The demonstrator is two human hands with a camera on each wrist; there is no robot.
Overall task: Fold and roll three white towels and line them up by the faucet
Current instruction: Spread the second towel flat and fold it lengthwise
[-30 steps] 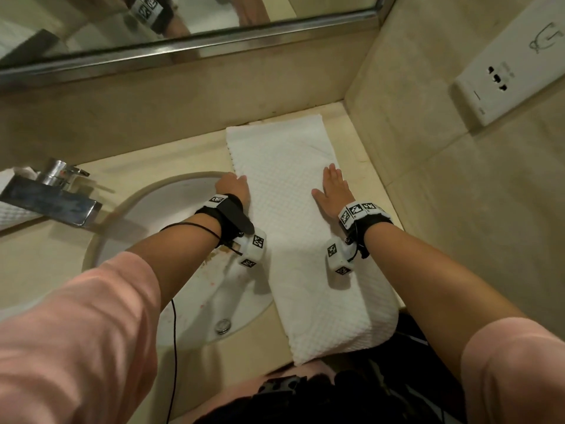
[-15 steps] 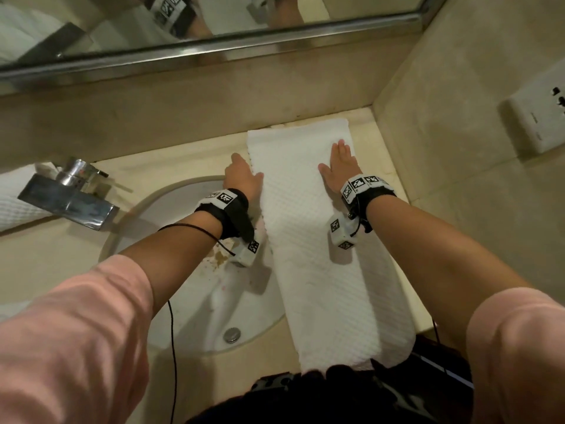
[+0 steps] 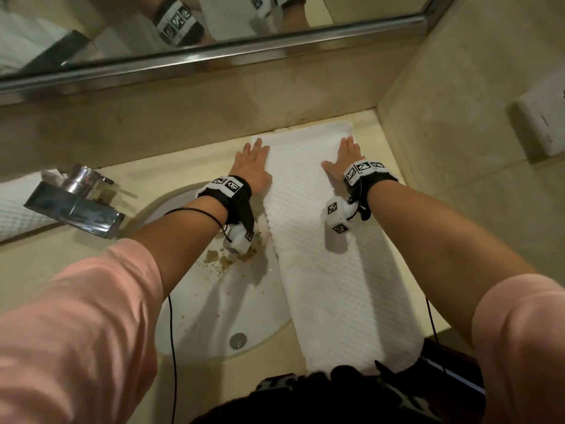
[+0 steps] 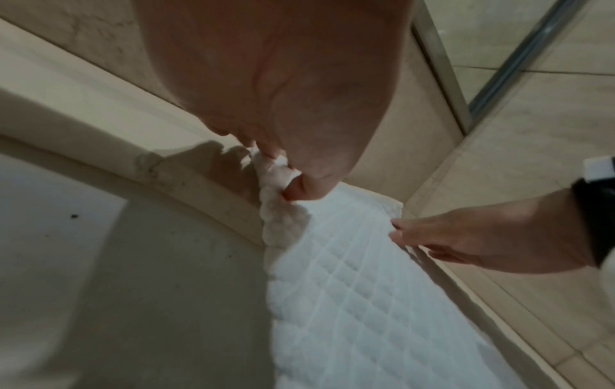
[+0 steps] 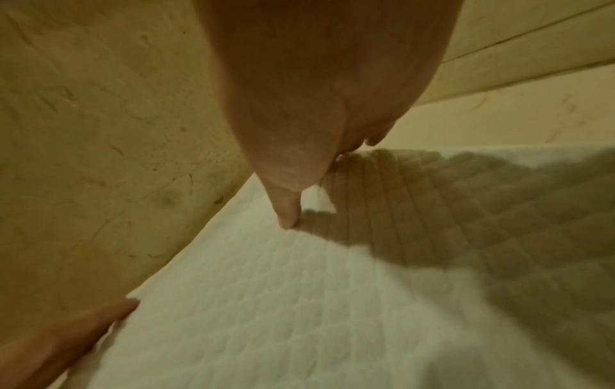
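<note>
A white quilted towel (image 3: 336,286), folded into a long strip, lies on the counter right of the sink and runs from the back wall to the front edge. My left hand (image 3: 252,162) lies flat with straight fingers on the strip's left edge near the far end. In the left wrist view its thumb (image 4: 299,189) presses the towel (image 4: 366,302) edge, which bunches up there. My right hand (image 3: 347,157) lies flat with straight fingers on the towel's right side near the far corner; the right wrist view shows it (image 5: 316,105) resting on the towel (image 5: 266,315).
A chrome faucet (image 3: 76,203) stands at the left, with another white towel (image 3: 18,203) behind it. The stained sink basin (image 3: 214,301) lies left of the strip. The back wall, the mirror (image 3: 214,41) and the right wall with a socket plate (image 3: 544,123) close in the corner.
Both hands have slid along the towel away from me, from its middle toward the end at the back wall. The towel strip stays in place.
</note>
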